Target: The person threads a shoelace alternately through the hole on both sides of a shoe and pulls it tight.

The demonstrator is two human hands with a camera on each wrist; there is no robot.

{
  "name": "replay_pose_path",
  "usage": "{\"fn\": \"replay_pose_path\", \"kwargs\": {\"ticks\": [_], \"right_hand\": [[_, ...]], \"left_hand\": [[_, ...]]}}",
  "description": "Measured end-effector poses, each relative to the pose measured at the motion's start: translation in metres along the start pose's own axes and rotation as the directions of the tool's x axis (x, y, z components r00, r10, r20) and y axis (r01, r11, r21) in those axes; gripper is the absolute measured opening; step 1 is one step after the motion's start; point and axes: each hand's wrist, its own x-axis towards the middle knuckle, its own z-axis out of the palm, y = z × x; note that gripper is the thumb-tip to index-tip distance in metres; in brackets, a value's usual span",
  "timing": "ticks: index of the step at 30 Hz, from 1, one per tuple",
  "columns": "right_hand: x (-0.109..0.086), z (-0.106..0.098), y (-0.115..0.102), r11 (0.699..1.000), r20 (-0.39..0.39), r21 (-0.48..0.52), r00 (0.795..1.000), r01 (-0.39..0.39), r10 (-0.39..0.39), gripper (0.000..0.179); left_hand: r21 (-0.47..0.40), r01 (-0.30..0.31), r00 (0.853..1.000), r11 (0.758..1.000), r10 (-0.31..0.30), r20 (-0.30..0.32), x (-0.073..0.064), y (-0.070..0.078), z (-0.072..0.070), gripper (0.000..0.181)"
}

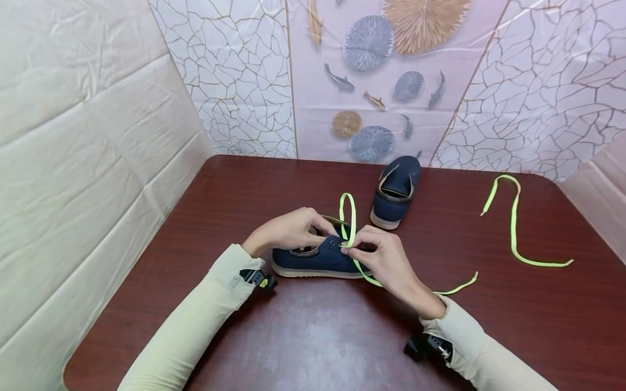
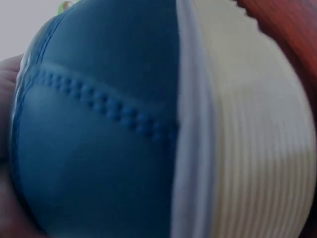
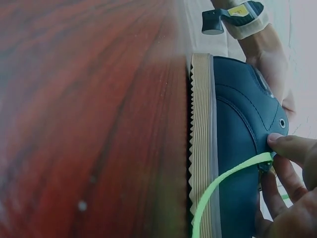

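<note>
The head view is brightly and evenly lit; a pale glare is thrown on the front of the table [image 1: 313, 345], and a soft shadow is cast beside the left sleeve [image 1: 193, 320]. In the left wrist view the shoe [image 2: 104, 163] is blurred, close-up. The right wrist view is hazed, its right background washed out, near tabletop smeared.
</note>
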Motion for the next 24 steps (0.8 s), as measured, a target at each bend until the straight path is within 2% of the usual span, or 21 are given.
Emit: {"fn": "replay_pose_path", "kwargs": {"ticks": [6, 10, 15, 20, 24], "right_hand": [[0.001, 0.001, 0.001, 0.999, -0.004, 0.016, 0.999, -0.038, 0.038, 0.021], [0.000, 0.001, 0.001, 0.991, 0.017, 0.042, 0.992, -0.129, 0.128, 0.019], [0.000, -0.003, 0.001, 0.974, 0.093, 0.020, 0.971, -0.224, 0.221, 0.022], [0.001, -0.007, 0.003, 0.974, 0.184, -0.023, 0.956, -0.227, 0.227, 0.026], [0.003, -0.010, 0.004, 0.977, 0.227, -0.006, 0.951, -0.215, 0.211, 0.024]], "left_hand": [[0.100, -0.018, 0.999, 0.995, 0.022, -0.038, 0.003, 0.000, 0.003, 0.022], [0.116, -0.028, 0.998, 0.993, 0.035, -0.052, 0.004, 0.000, 0.005, 0.021], [0.158, -0.045, 0.997, 0.986, 0.054, -0.051, 0.005, 0.002, 0.004, 0.021], [0.200, -0.043, 0.997, 0.979, 0.053, -0.047, 0.004, 0.004, 0.002, 0.020], [0.224, -0.043, 0.997, 0.974, 0.055, -0.046, 0.002, 0.006, 0.000, 0.020]]}}
